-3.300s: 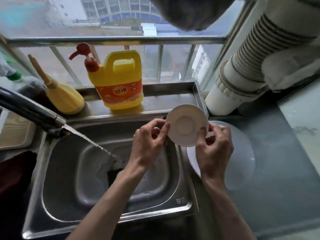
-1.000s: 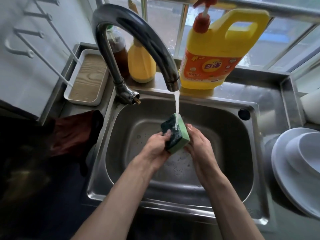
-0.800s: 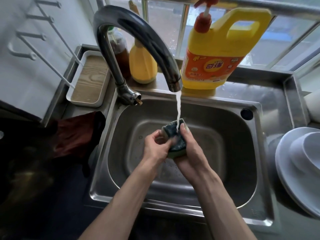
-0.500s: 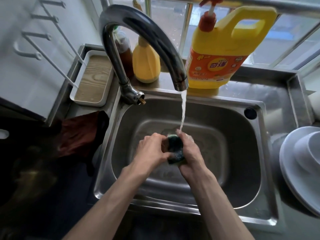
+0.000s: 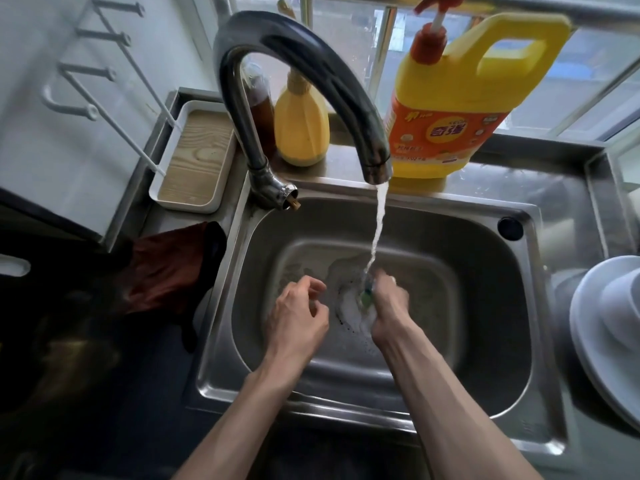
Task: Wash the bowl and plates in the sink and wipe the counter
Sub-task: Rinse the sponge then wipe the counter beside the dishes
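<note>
Water runs from the dark curved faucet (image 5: pixel 298 60) into the steel sink (image 5: pixel 485 341). Under the stream my right hand (image 5: pixel 388 306) squeezes a green sponge (image 5: pixel 367 296), of which only a small edge shows; white foam lies on the sink floor beside it. My left hand (image 5: pixel 298 313) hovers just left of the sponge with fingers loosely curled, holding nothing. A white bowl (image 5: pixel 620 306) sits on a white plate (image 5: pixel 595 362) on the counter at the right edge.
A yellow detergent jug (image 5: pixel 460 98) with a red pump stands on the ledge behind the sink, next to a small yellow bottle (image 5: pixel 301 129) and a brown bottle (image 5: pixel 259 105). A white tray (image 5: pixel 194 157) and a dark red cloth (image 5: pixel 166 268) lie to the left.
My left hand has let go of the sponge and moved left. My right hand now squeezes the sponge alone, lower in the sink, and foam has come out.
</note>
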`<state>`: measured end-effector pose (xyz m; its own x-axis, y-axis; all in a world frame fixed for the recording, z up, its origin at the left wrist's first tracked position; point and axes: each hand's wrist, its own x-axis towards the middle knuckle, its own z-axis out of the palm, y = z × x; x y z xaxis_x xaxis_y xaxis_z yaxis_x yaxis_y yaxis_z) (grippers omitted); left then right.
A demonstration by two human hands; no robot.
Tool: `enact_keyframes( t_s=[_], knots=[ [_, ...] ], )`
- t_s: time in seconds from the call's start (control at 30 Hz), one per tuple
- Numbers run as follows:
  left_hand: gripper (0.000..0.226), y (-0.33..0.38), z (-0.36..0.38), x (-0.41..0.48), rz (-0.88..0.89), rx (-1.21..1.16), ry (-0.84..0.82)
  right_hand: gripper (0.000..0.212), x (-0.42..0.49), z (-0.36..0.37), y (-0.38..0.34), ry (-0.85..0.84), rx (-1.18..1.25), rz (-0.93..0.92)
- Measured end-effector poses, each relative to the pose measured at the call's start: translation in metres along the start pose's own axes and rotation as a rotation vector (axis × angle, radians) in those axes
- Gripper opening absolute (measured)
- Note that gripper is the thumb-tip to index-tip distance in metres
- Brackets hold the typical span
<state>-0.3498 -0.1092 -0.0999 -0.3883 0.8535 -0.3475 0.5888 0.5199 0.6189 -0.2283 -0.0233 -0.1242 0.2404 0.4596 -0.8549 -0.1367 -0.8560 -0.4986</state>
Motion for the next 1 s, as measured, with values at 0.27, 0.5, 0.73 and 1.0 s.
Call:
enact_keyframes(
  t_s=[0.27,0.5,0.73,1.0],
  knots=[
    [0.029,0.01,0.022,0.005,-0.038,-0.432,-0.289,0.039,-0.005,0.003,0.009,0.046,-0.149,-0.235],
    [0.042,0.018,0.025,0.012,-0.318,-0.803,-0.371,0.044,-0.011,-0.003,0.0,-0.203,-0.16,-0.411],
    [0.072,0.013,0.027,0.026,-0.098,-0.679,-0.203,0.036,-0.018,-0.02,-0.007,-0.536,0.106,-0.201],
    [0.047,0.018,0.03,0.015,0.415,-0.033,0.291,0.061,-0.024,-0.024,-0.009,-0.649,0.302,0.144]
  ],
)
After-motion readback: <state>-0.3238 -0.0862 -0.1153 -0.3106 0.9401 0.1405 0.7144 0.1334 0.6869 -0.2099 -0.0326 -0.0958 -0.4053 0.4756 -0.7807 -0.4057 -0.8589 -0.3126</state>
